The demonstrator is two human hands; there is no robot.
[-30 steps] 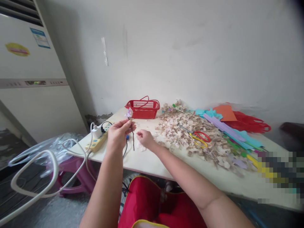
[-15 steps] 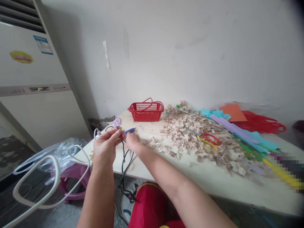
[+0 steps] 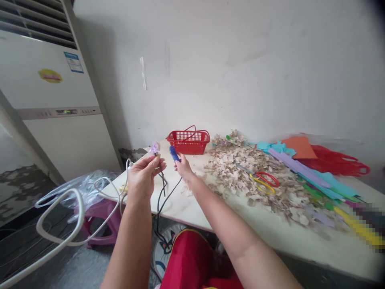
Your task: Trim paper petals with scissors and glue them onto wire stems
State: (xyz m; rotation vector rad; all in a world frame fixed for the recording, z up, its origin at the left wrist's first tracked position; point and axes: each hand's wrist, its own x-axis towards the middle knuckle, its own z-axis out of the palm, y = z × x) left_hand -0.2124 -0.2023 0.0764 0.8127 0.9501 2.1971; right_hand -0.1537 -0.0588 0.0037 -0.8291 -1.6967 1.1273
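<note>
My left hand [image 3: 144,174] pinches a small lilac flower [image 3: 155,147] by its dark stem, with the petals above the fingertips. Just to the right, my right hand [image 3: 184,166] is closed round a blue tool [image 3: 173,153] with a black cord running down from it past the table edge. The tool and the flower are apart. Behind the hands sits a red basket [image 3: 190,147] with thin handles. Whether the tool's tip faces the flower cannot be made out.
A heap of pale scraps [image 3: 240,168] covers the table's middle, with red-and-yellow-handled scissors [image 3: 266,180] on it. Coloured strips [image 3: 300,168] and a red bag [image 3: 337,160] lie right. A white hose [image 3: 81,208] loops above a purple stool [image 3: 105,226] at left.
My right hand has moved up and right with the blue tool, which now points upward, away from the flower. My left hand has risen slightly with the flower. The view has shifted a little.
</note>
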